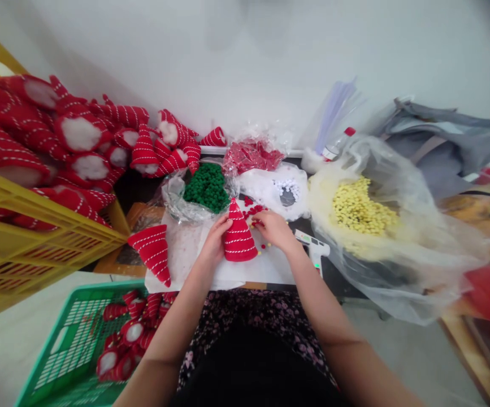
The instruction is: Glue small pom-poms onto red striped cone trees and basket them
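A red cone hat with white stitched stripes [239, 237] stands point away from me on the white sheet [189, 249]. My left hand [218, 236] is closed on its left edge. Just right of the hat, my right hand [270, 227] has its fingers pressed together over the small red pompoms [254, 210]; what lies between the fingertips is too small to make out. Another striped red cone [154, 251] lies on the left of the sheet. A white glue gun [315, 249] rests to the right of my right wrist.
Behind the hat are bags of green pompoms [208, 187], white pompoms [287, 191] and red glittery pieces [253, 155]. Yellow pompoms [361, 209] fill a bag at right. A yellow crate [45, 249] and a green basket [73, 339] with striped red pieces stand left.
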`<state>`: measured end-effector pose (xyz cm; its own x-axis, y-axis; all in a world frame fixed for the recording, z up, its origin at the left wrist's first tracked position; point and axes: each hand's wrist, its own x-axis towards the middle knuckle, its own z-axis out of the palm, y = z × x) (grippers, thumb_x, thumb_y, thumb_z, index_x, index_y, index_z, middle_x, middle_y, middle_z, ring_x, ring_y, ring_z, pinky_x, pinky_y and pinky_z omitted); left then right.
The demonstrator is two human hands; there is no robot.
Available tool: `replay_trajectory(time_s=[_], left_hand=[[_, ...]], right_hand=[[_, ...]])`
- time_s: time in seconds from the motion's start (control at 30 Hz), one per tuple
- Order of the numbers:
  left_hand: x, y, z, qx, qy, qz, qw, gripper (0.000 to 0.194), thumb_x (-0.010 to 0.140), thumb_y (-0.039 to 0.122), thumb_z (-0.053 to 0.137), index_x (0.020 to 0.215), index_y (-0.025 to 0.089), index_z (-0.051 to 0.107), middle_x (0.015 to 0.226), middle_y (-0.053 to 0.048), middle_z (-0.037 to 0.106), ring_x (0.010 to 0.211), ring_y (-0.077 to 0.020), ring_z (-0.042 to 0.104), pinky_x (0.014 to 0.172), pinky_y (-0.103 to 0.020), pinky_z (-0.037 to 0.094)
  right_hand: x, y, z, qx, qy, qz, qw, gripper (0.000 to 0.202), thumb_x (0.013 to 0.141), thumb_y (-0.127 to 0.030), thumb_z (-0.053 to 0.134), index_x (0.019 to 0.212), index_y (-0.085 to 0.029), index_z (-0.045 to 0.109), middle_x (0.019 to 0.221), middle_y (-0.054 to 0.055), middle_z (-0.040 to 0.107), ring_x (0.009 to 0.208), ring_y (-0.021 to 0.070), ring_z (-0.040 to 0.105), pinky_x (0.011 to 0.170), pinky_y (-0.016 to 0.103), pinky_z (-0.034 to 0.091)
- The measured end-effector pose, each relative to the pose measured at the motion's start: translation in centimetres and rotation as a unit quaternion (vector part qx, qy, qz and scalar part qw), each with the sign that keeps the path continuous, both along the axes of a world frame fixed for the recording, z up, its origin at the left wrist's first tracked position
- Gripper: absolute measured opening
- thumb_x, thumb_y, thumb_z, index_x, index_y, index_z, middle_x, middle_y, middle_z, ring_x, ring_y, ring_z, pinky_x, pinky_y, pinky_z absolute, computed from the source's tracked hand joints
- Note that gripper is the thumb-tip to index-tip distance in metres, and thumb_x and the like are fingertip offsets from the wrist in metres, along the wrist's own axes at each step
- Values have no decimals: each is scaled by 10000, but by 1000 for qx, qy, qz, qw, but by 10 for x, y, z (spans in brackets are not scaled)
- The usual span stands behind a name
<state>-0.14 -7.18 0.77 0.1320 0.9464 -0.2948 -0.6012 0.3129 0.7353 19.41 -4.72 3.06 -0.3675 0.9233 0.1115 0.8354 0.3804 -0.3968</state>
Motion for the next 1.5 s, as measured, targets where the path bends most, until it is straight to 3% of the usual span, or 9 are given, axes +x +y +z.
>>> replay_trajectory(time_s=[0.37,0.6,0.8,0.9,1.0,1.07,1.17,1.3,1.5], left_hand=[[-1,1,-2,-4,-3,3,1000,480,600,346,936,1021,200,756,942,-34,799,915,-258,750,839,-353,559],[0,1,-3,-7,-4,3,1000,458,628,320,921,1036,196,754,966,-46,795,971,-271,738,870,-365,544],[2,0,2,3,0,3,1000,439,596,322,934,982,203,761,891,-11,785,832,-214,729,791,-316,539],[2,0,0,2,0,-1,1000,445,604,322,932,999,203,763,934,-21,794,844,-216,731,802,-321,544],[1,0,-3,-3,2,-2,1000,456,619,315,925,1028,201,761,974,-37,795,911,-239,734,840,-338,540],[1,0,-5,2,5,-7,1000,448,636,308,915,1042,198,759,986,-43,791,939,-247,729,866,-347,533],[1,0,-6,24,11,-21,999,438,661,318,902,1057,197,759,1017,-51,788,969,-251,722,897,-356,524],[3,-1,-5,51,12,-31,998,437,659,342,903,1052,211,764,1044,-50,788,1031,-269,719,936,-365,516],[5,-1,-6,50,9,-15,999,396,643,318,907,1004,223,774,1025,-42,788,1059,-284,715,958,-385,523]], right_hand=[[31,-26,5,-51,-37,-43,997,197,897,-71,609,956,-178,764,950,89,783,886,237,714,782,302,477],[-7,4,-4,-23,-48,-74,996,247,964,-92,527,1034,-152,756,1095,132,761,1050,251,682,893,312,478],[-22,7,-13,-32,-38,-74,996,195,914,-83,573,952,-142,755,1044,152,765,961,269,701,828,336,496],[-12,1,-8,-20,30,-92,995,215,910,-93,581,1029,-157,748,1087,129,776,971,250,715,869,344,519],[-1,-9,2,-2,225,-125,966,152,886,-143,630,982,-179,742,987,78,795,865,219,735,840,342,560],[1,-17,11,15,331,-109,937,85,875,-206,672,922,-195,742,909,52,792,811,211,737,807,342,580],[-6,-28,24,55,374,-45,925,69,879,-240,692,895,-214,754,908,45,790,819,205,736,801,340,587],[-22,-35,34,103,327,14,939,114,907,-179,660,876,-225,760,954,49,791,896,209,731,843,344,588],[-29,-37,35,98,231,10,968,170,951,-157,629,918,-224,781,1014,71,777,971,222,724,906,356,575]])
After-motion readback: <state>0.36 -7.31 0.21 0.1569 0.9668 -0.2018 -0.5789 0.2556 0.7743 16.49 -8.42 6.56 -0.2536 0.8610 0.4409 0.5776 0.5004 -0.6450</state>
